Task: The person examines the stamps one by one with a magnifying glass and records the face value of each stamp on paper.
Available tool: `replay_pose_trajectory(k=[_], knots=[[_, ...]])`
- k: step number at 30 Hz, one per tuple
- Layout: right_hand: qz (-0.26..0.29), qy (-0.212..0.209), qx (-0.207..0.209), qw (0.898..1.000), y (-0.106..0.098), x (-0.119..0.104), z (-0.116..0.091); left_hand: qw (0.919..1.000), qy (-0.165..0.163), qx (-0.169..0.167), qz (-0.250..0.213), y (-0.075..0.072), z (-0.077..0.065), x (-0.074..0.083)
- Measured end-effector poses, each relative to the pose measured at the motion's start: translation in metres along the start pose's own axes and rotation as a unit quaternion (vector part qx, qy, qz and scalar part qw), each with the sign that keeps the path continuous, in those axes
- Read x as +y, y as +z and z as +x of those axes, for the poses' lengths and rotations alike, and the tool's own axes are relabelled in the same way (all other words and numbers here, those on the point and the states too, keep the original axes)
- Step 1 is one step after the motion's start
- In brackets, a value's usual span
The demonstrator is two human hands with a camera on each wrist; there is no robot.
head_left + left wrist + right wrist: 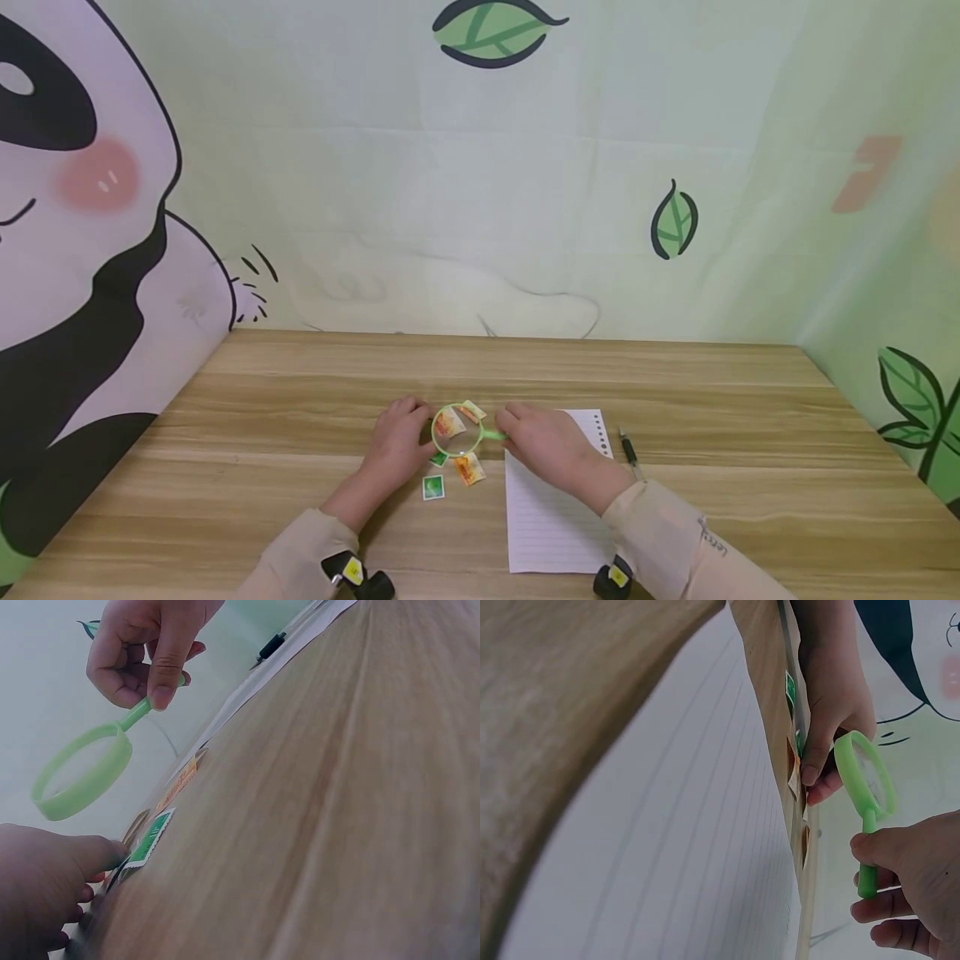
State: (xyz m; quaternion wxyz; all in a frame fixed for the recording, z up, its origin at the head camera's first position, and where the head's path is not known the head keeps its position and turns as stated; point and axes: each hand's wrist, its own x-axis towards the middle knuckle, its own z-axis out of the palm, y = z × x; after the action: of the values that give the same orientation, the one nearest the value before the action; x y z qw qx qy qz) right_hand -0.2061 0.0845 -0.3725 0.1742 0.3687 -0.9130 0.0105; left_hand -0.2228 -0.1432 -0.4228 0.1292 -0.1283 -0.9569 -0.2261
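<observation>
My right hand (543, 442) grips the handle of a light green magnifying glass (868, 776), its round lens raised over several postage stamps on the wooden table. Through the lens shows an orange-and-cream stamp (450, 422). My left hand (397, 442) is low at the lens's left side, thumb and fingers holding that stamp at its edge; the fingers partly hide it in the wrist views. Just below the lens lies another orange stamp (469, 468), and a green stamp (433, 487) is nearer me. A second green one (439, 459) peeks out beneath the lens rim.
A lined sheet of paper (555, 525) with punched holes lies right of the stamps, under my right forearm. Beside its right edge is a black-gripped pen (628, 448). The table (750, 433) meets a printed cloth backdrop (360, 167) at the back.
</observation>
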Motion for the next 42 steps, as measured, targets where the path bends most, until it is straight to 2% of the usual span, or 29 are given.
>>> replay_pose_trajectory(k=[15,24,30,34,42], knots=[[0.005,-0.002,0.001,1.000,-0.003,0.002,0.000,1.0000,0.006,0.000,-0.001,-0.002,-0.001,0.001],[0.028,0.014,-0.002,1.000,-0.012,0.005,-0.002,0.9999,-0.013,-0.002,-0.004,-0.004,0.000,0.001],[0.043,0.026,0.013,0.999,-0.018,0.012,-0.009,0.9989,-0.027,0.008,-0.037,-0.006,0.000,0.005],[0.056,0.062,0.006,0.997,-0.022,0.018,-0.015,0.9981,-0.019,0.019,-0.055,-0.009,-0.001,0.014],[0.109,0.153,-0.015,0.982,-0.037,0.036,-0.035,0.9969,0.045,0.029,-0.057,-0.013,-0.007,0.038]])
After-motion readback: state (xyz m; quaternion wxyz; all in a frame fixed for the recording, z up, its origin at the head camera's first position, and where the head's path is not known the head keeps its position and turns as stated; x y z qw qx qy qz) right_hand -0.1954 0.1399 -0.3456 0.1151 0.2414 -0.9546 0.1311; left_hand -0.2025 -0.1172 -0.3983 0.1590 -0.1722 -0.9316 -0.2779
